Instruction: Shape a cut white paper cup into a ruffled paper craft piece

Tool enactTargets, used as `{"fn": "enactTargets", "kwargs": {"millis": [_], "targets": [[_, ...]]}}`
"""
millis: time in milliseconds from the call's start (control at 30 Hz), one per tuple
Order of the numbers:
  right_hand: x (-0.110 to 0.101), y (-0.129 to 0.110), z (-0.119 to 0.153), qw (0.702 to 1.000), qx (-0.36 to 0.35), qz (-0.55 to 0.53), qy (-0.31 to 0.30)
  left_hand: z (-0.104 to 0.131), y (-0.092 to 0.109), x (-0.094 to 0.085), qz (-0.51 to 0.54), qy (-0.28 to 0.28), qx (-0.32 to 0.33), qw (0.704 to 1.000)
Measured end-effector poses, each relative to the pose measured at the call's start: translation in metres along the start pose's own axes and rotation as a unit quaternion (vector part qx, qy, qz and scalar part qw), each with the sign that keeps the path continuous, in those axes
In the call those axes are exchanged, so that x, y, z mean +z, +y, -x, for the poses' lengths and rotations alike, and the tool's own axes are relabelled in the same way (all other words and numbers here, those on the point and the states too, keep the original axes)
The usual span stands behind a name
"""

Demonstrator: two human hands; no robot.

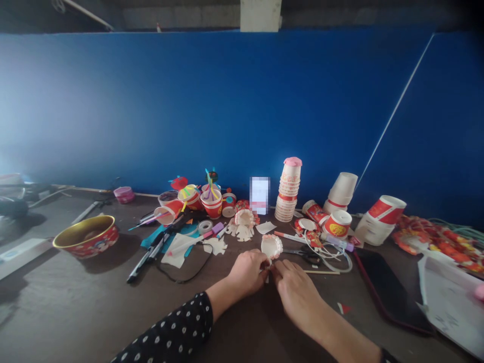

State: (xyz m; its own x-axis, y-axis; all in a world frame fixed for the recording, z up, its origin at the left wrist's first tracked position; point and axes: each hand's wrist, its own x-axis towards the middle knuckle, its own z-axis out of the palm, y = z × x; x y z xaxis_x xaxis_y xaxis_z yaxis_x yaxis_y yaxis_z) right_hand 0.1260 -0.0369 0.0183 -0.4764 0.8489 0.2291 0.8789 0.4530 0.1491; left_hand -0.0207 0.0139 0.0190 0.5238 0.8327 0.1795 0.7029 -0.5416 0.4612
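Observation:
A cut paper cup [271, 247] with a white inside and a red-and-white scalloped rim stands just beyond my fingertips. My left hand [247, 272] pinches its near side from the left, fingers curled. From the right, my right hand [297, 290] closes its fingers at the same near edge. A small white bit shows below, between the two hands. My fingers cover the cup's lower part. Farther back lies another cup cut into petal-like strips [244, 229]. Black-handled scissors [310, 254] lie to the right of the cup.
Stacked paper cups [289, 194] stand behind, near a lit phone screen [259, 196]. A gold-lined red bowl [88, 239] sits left, beside pens [145, 262] and a tape roll [205, 227]. A dark phone [391, 292] and papers [449, 297] lie right. A blue wall [227, 111] bounds the table.

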Motion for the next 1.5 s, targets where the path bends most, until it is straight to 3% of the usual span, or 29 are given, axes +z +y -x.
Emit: {"fn": "enactTargets", "kwargs": {"millis": [333,600,933,1167,1500], "targets": [[0.005,-0.001,0.002,1.0,0.011,0.01,-0.001,-0.002,-0.001,0.0,0.002,-0.002,0.016,1.0],[-0.008,0.009,0.007,0.994,0.033,-0.1,-0.007,-0.002,0.001,0.002,-0.028,0.005,0.027,0.999],[-0.003,0.0,0.007,1.0,0.022,-0.011,-0.011,-0.001,-0.002,0.005,-0.002,0.014,0.027,1.0],[-0.004,0.0,0.006,1.0,0.021,-0.012,-0.012,0.001,-0.001,0.005,-0.023,0.042,-0.007,0.999],[-0.011,0.003,0.003,0.999,0.011,-0.034,-0.026,-0.002,-0.005,0.009,-0.028,0.04,0.007,0.999]]}}
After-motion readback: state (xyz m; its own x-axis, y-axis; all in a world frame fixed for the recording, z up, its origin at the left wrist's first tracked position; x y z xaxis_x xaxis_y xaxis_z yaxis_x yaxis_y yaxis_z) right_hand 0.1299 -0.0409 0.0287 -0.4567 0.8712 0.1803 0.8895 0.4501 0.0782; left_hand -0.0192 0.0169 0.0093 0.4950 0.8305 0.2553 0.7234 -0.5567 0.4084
